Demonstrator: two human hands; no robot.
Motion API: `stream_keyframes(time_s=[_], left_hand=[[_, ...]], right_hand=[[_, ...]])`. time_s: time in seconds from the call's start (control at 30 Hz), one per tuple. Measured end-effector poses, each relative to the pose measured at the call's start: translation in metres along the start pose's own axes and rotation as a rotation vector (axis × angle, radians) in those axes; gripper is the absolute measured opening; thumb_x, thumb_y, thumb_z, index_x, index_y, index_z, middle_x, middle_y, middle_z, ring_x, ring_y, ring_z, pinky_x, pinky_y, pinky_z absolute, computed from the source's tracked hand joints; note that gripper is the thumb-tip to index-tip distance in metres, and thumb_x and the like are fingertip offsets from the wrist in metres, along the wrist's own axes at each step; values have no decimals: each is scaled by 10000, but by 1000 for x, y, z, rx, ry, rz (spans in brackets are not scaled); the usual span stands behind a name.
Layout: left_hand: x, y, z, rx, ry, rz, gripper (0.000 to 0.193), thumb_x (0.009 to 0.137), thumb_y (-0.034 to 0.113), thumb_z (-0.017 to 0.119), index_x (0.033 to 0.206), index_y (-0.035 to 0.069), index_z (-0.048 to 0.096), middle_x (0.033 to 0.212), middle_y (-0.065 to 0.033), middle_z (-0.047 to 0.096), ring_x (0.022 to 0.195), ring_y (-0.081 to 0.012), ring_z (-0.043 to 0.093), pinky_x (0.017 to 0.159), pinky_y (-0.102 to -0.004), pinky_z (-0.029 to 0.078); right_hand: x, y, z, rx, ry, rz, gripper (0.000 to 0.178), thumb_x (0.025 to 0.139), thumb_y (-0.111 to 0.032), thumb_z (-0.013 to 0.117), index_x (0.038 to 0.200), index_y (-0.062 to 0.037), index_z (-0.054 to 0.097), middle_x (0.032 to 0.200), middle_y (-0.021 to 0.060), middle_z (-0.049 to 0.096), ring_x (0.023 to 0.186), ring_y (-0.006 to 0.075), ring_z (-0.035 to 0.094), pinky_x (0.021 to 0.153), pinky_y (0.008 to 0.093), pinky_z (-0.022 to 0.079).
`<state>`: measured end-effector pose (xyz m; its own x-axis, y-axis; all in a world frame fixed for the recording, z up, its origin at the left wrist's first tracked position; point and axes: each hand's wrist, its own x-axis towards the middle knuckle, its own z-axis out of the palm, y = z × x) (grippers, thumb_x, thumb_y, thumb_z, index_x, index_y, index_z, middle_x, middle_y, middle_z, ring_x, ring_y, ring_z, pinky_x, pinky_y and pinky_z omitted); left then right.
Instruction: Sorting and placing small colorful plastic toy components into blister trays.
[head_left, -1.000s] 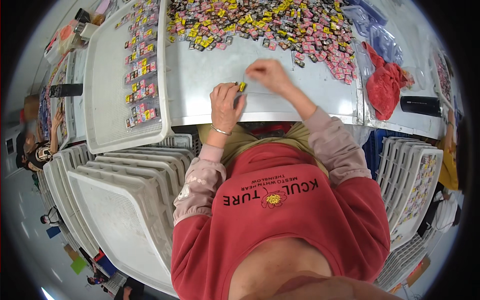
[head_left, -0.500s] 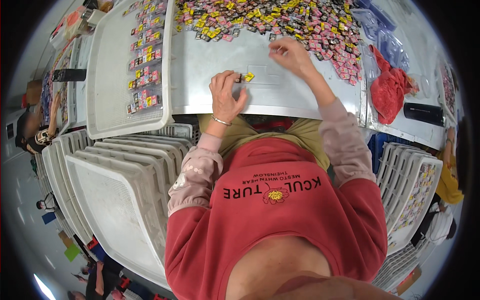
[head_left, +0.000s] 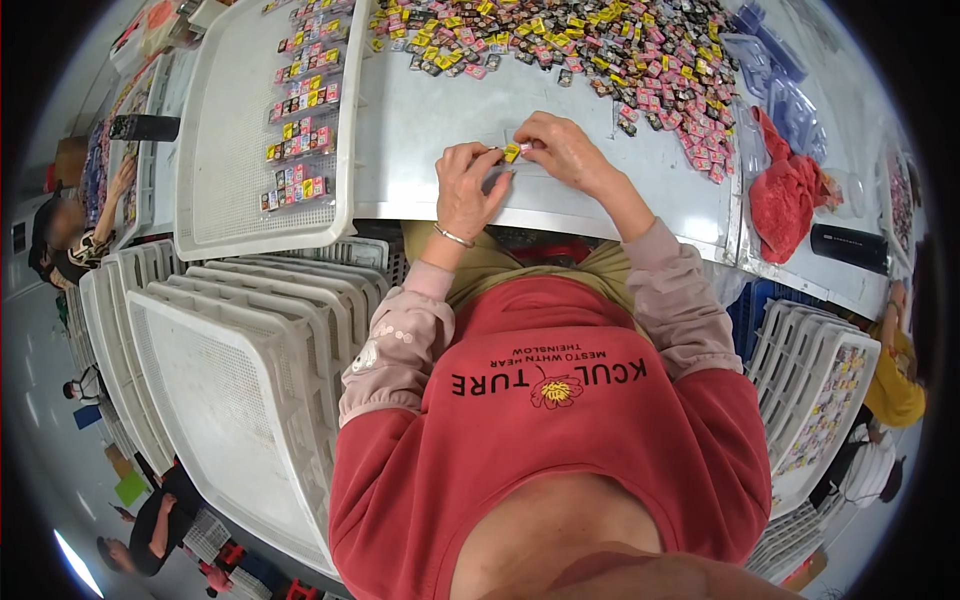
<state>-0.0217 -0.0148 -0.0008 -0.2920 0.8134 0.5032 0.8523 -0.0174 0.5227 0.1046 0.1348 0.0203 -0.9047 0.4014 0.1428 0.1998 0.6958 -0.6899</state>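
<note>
My left hand is on the metal table, its fingers curled at the left end of a short row of small printed pieces. A yellow piece shows between my two hands. With its fingertips closed, my right hand pinches a small pink piece against the yellow one's right side. Faint outlines of clear plastic lie under the hands, mostly covered. Beyond them spreads a heap of loose small pieces in pink, black and yellow. To the left, grouped rows of such pieces lie in a white perforated tray.
A red cloth and a black cylinder lie on the right, near clear plastic trays. White trays stand stacked at my lower left, with more trays at my lower right. Other people work at both sides.
My right hand has come in from near the heap to my left hand, bringing a pink piece beside the yellow one. My left hand remains at the row.
</note>
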Motion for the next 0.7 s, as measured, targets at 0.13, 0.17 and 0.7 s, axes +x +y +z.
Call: stream_keyframes(time_s=[0.13, 0.17, 0.7], left_hand=[[0, -1, 0, 14, -10, -6, 274, 681, 123, 752, 930, 92, 641, 985, -55, 569, 927, -255, 515, 815, -361, 390], [0, -1, 0, 3, -10, -4, 287, 678, 127, 756, 936, 88, 637, 981, -60, 571, 923, -256, 516, 810, -363, 391], [1, -2, 1, -84, 52, -100, 413, 645, 103, 773, 1017, 27, 611, 972, -101, 581, 930, -298, 541, 820, -375, 458]], right_hand=[[-6, -7, 10, -155, 94, 17, 155, 752, -77, 689, 890, -23, 642, 905, 101, 573, 825, 284, 590, 719, 380, 476], [-7, -10, 10, -154, 91, 16, 155, 752, -77, 689, 890, -23, 642, 905, 101, 573, 825, 284, 590, 719, 380, 476], [-2, -21, 16, -313, 149, 30, 157, 723, -202, 726, 713, -58, 661, 890, 48, 560, 870, 250, 522, 718, 389, 420]])
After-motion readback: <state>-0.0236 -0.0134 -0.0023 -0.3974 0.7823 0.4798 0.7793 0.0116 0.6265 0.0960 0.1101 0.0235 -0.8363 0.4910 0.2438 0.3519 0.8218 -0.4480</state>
